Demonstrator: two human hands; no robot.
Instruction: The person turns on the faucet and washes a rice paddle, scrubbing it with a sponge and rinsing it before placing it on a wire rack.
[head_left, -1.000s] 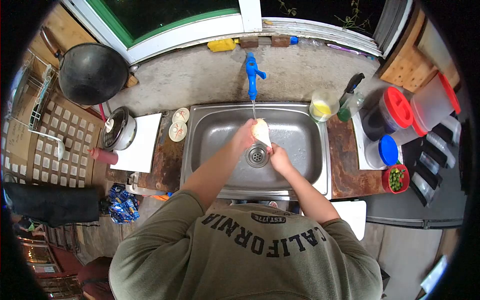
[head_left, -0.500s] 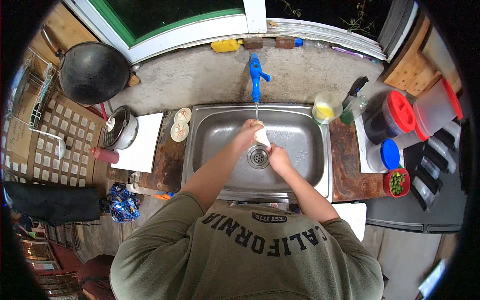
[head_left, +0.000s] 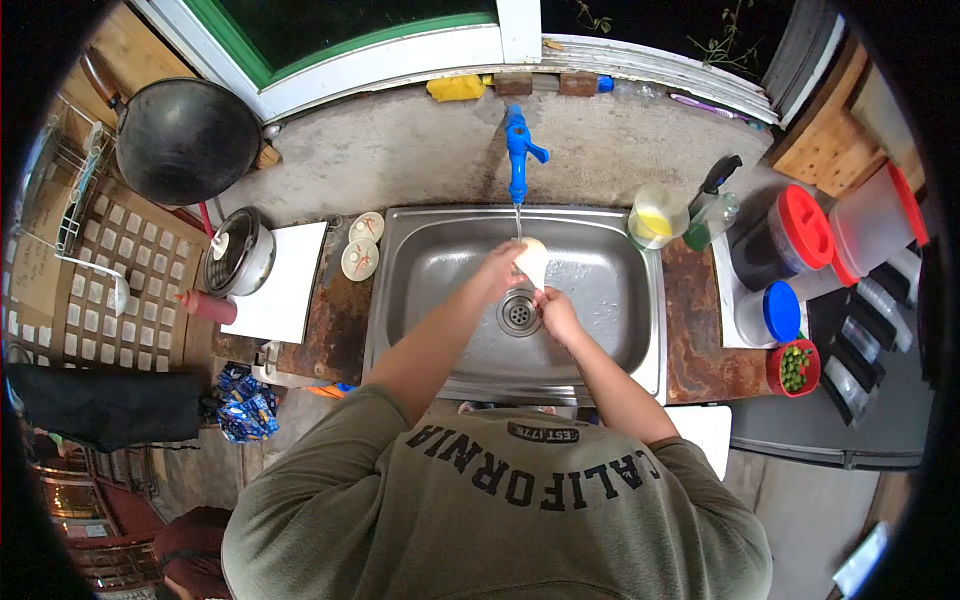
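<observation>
Water runs from a blue faucet (head_left: 519,165) onto a pale, tapered object (head_left: 532,258) above the steel sink (head_left: 430,270). My left hand (head_left: 496,270) is at the object's wide upper end, its fingers against the left side. Below and to the right, my right hand (head_left: 556,312) is closed on the narrow lower end. The round drain (head_left: 518,314) lies beneath the hands. What the pale object is, I cannot make out for certain.
Left of the sink are two small dishes (head_left: 360,259), a white board (head_left: 275,290), a pot (head_left: 240,255) and a red bottle (head_left: 210,308). On the right stand a yellowish tub (head_left: 655,222), a green bottle (head_left: 710,225), lidded containers (head_left: 780,308) and a red bowl (head_left: 793,368).
My left hand has shifted slightly on the pale object, and more of its rounded upper end shows. The whole view has moved a little.
</observation>
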